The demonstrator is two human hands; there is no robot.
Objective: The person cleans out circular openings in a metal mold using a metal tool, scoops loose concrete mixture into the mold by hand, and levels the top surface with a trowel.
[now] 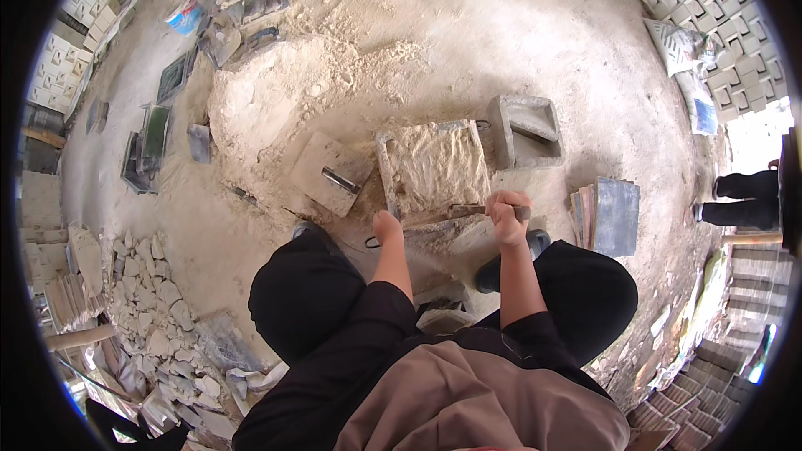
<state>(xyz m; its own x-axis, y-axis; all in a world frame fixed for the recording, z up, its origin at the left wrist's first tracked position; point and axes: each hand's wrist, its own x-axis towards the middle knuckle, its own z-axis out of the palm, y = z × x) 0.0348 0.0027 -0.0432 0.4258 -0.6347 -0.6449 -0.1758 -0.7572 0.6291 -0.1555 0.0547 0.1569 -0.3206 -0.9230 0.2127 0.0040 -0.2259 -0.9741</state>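
1. Mould (386, 174): on the dusty floor (585, 75), in front of the person; nearly square, near and far sides running roughly left to right, right ends slightly farther away.
2. Cream filling (434, 159): packed inside it, surface rumpled and ridged.
3. Scraper (464, 210): at the mould's near edge, long axis left to right, handle rightward.
4. Right grip (507, 207): closed around that handle.
5. Left grip (387, 227): curled narrow by the near left corner; cannot tell what it holds.

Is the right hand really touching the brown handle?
Touching. The head view shows the right hand wrapped around the brown handle, its end sticking out.
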